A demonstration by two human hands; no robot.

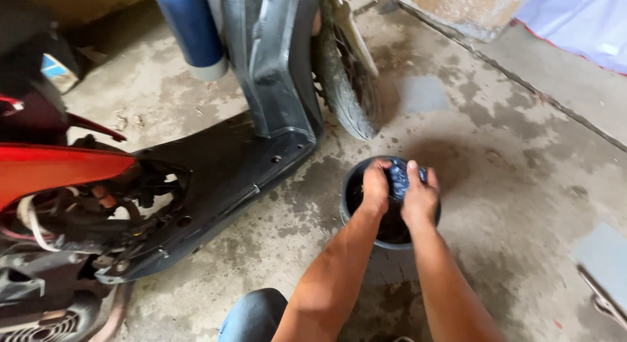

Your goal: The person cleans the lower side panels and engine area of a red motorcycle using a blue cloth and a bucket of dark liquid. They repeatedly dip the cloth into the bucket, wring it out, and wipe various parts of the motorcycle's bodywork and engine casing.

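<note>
Both hands are closed on one dark blue cloth (pixel 400 177), the left hand (pixel 375 187) gripping its near-left end and the right hand (pixel 420 197) clenched over the other, so the rag is bunched tight between the two fists as if being wrung. Directly beneath them sits a round black bucket (pixel 348 197) on the concrete floor (pixel 509 185); its inside looks dark and I cannot tell how much liquid it holds. Wet patches darken the floor around the bucket and toward the person's knee (pixel 253 314) below the forearms. To the left of the hands stands a scooter (pixel 215 179) with its side panels off, black footboard and leg shield bare, wiring and frame exposed under a red body panel (pixel 59 169); its front tyre (pixel 346 81) is just beyond the bucket. Judging from this, the cloth is being readied while the scooter's stripped parts look dusty and not yet wiped, so most of the cleaning seems left
</note>
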